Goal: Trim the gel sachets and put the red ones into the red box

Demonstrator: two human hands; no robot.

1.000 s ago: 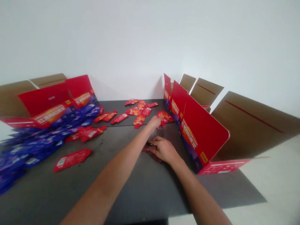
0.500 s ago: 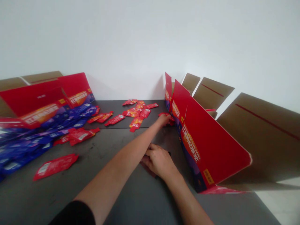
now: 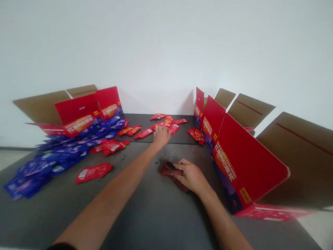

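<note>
A person works with two bare hands over a dark grey, flat-topped table (image 3: 145, 211) set against a plain white wall (image 3: 156, 52). The left hand (image 3: 161, 136), its arm stretched toward the far side, is at the near edge of a loose cluster of flat, glossy red-and-orange spouted packets (image 3: 173, 129); blur and the angle make it impossible to tell whether its fingers grasp one or merely rest there. Nearer the body, the right hand (image 3: 191, 176) has its thumb and fingers closed on a crumpled reddish-brown cloth (image 3: 179, 182), which lies on the table near the middle, with a small black object (image 3: 171, 165), too indistinct to identify, held at its upper edge.

To the right stands a row of red, open-flapped cardboard cartons (image 3: 230, 156) with purple and orange printing and brown inner faces, a small group of red packets (image 3: 196, 134) just beside them. At left, a long heap of shiny blue packets (image 3: 65, 152) spreads before more red cardboard cartons (image 3: 83, 109), with several red packets (image 3: 114, 146) at its inner edge. A single red packet with a white label (image 3: 94, 172) lies apart in the left foreground.
</note>
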